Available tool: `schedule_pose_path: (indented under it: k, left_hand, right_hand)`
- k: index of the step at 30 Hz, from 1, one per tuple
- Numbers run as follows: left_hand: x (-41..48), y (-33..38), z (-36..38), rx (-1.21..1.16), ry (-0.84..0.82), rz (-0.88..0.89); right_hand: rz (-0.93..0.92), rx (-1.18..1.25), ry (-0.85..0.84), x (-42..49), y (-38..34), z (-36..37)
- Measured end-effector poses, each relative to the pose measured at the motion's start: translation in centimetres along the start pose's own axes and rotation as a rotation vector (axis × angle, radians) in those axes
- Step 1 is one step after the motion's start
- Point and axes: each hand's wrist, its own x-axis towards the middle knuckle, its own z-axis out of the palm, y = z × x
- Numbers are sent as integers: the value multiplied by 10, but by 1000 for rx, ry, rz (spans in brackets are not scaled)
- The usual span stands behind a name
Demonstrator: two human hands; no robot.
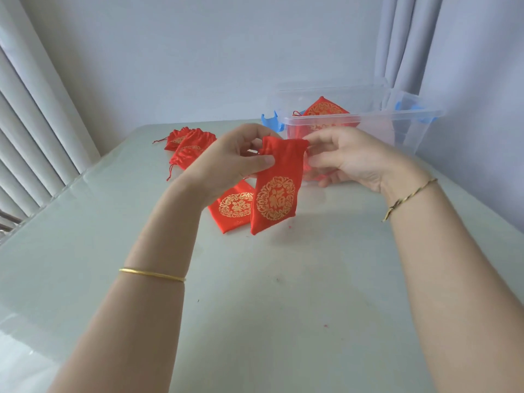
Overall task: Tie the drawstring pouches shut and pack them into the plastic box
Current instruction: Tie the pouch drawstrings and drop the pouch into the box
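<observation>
The left hand (226,161) pinched the upper left corner of a red pouch (276,194) between thumb and fingers. The right hand (348,160) pinched its upper right corner at the neck; whether those fingers held cloth or cord could not be told. The pouch hung upright between the hands at the middle of the frame, its round gold emblem facing the camera and its lower edge down near the table (255,307).

Just left of it, partly under the left wrist, a second pouch (234,208) lay flat on the table. Two more pouches (188,147) lay overlapping toward the upper left, their necks gathered.

Behind the right hand, in the upper right, stood the clear plastic box (368,119) with blue latches (271,121). Another pouch (324,109) leaned inside it.

A gold bangle (151,275) circled the left forearm, a cord bracelet (408,198) the right wrist.
</observation>
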Motion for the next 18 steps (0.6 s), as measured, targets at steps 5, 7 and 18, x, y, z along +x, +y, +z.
schedule_pose_path:
  k: [5, 7, 18]
  left_hand:
    - [3, -5, -6, -31, 1, 11]
    - [5, -9, -8, 57, 26, 4]
    - [7, -14, -22, 461, 119, -119]
  right_hand:
    - [14, -103, 57, 6, 4, 0]
    - [20, -120, 84, 7, 6, -1]
    - [-11, -212, 140, 4, 5, -1]
